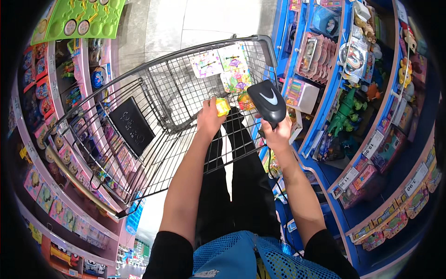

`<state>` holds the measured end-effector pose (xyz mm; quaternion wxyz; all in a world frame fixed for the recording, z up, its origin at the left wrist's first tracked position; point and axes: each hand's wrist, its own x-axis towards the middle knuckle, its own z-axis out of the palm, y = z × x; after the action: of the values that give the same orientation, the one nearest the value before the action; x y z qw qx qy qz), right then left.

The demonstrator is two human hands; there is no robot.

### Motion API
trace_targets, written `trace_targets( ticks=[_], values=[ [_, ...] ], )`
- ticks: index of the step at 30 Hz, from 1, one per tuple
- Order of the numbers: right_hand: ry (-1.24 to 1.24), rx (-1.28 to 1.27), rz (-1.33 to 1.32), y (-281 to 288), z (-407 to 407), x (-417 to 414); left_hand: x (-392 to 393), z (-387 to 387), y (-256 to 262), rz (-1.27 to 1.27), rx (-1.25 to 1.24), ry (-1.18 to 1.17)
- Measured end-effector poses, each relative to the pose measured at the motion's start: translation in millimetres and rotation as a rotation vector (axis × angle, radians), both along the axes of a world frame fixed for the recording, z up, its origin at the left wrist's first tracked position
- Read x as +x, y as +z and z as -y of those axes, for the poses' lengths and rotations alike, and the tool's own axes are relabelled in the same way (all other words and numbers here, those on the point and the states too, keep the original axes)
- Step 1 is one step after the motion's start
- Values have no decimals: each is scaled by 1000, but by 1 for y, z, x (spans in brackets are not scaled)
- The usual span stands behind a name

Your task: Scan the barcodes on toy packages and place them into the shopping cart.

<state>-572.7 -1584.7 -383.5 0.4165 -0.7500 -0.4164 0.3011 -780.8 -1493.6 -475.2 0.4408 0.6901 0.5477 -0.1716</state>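
My left hand (210,118) grips a small yellow packaged item (222,106) above the near part of a metal wire shopping cart (188,104). My right hand (277,132) is closed around the handle of a black handheld barcode scanner (267,103), whose cable hangs down beside my forearm. An orange and yellow packaged item (246,101) lies just left of the scanner's head. Beyond it in the cart are colourful toy packs on cards (235,57), another such card (206,64) beside them. A black notebook or folder (132,126) rests at the cart's left end.
Blue shelves (306,139) of packaged toys, with price tags, curve along the right, close to the cart. Pink shelves (83,216) of toys stand at the left. A green moulded tray (87,19) is at the upper left. Grey floor tiles (167,21) show beyond the cart.
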Motion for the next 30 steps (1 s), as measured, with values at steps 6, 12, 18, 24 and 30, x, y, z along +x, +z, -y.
trace_targets(
  ticks=[6, 12, 18, 24, 30],
  values=[
    [-17, -44, -35, 1, 0, -3, 18, 7, -37, -55, 48, -137],
    [-35, -102, -27, 3, -2, -3, 23, 12, -53, -36, -8, -149],
    [23, -79, 76, 7, -8, -2, 16, 14, -49, 64, -107, -34],
    [63, -110, 135, 11, -11, 2, 2, 14, -51, 243, -95, 10],
    [64, -80, 182, 9, -15, 0, -27, -15, -58, 211, -90, 225]
  ],
)
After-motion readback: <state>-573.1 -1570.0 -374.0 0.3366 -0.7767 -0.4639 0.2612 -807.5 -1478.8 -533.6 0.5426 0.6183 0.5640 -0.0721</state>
